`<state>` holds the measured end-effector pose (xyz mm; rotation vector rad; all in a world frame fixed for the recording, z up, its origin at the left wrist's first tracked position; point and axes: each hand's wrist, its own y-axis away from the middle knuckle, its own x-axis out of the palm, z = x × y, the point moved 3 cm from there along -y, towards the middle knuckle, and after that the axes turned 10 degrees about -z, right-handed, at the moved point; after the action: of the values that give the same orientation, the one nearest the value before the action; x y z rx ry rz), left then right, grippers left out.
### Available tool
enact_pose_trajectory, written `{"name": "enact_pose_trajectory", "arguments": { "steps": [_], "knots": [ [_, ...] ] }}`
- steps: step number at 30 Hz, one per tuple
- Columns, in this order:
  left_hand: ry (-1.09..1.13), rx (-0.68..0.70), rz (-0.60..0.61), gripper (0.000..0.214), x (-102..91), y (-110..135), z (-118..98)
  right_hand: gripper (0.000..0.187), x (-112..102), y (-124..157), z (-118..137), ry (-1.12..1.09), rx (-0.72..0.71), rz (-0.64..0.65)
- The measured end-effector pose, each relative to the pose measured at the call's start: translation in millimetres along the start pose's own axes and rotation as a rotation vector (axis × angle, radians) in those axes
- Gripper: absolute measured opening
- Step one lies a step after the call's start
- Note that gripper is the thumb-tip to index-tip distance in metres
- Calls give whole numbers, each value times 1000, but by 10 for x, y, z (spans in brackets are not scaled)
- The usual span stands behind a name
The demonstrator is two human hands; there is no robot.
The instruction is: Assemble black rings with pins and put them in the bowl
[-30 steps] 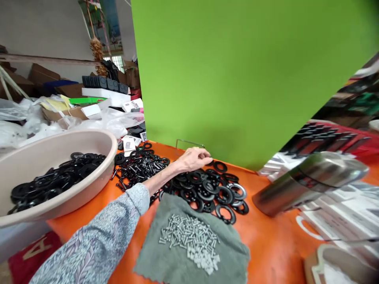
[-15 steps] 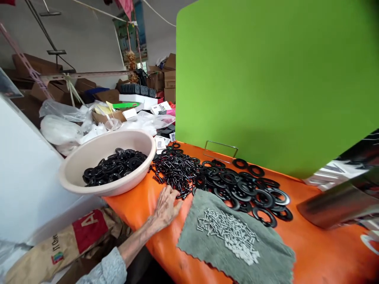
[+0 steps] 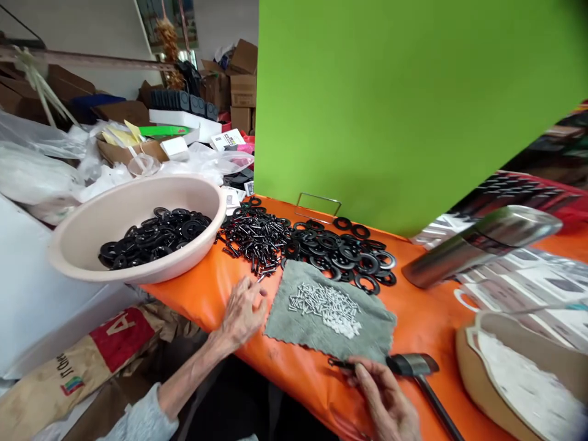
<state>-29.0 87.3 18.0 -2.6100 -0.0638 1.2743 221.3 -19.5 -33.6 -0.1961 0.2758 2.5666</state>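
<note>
On the worktop (image 3: 303,373), a basin (image 3: 124,199) overhangs the left edge; a nudge could tip it. By the pin heap (image 3: 257,236), I can't make out the left hand (image 3: 243,312)'s grip. The right hand (image 3: 383,392) clamps a black part (image 3: 340,364) near the front edge; slackness might drop it.

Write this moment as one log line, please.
left hand: beside black pins; right hand: holding small black part; cloth: bearing silver pins; basin: holding black rings
</note>
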Motion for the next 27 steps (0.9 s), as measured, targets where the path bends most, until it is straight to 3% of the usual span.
{"name": "enact_pose_trajectory", "arguments": {
  "steps": [2, 4, 7, 10, 13, 18, 22, 27],
  "knots": [
    [177, 86, 111, 17, 18, 229, -210, 42, 101, 84, 64, -3, -30, -22],
    [185, 213, 168, 27, 88, 426, -332, 42, 167, 160, 109, 0, -47, -30],
    [33, 345, 204, 34, 206, 580, -276, 44, 117, 227, 116, 16, 9, -56],
    [7, 355, 199, 30, 190, 580, -177, 46, -8, 266, 106, 15, 106, -81],
    [170, 237, 188, 23, 78, 542, -299, 47, 16, 327, 164, -69, 181, -34],
    [617, -133, 345, 26, 117, 625, -647, 39, 304, 476, 330, -209, 232, 60],
    [845, -318, 387, 15, 267, 689, -601, 37, 379, 553, 338, -209, 275, 115],
    [922, -353, 368, 11, 267, 691, -487, 43, 316, 508, 310, -110, 255, 171]
  ]
}}
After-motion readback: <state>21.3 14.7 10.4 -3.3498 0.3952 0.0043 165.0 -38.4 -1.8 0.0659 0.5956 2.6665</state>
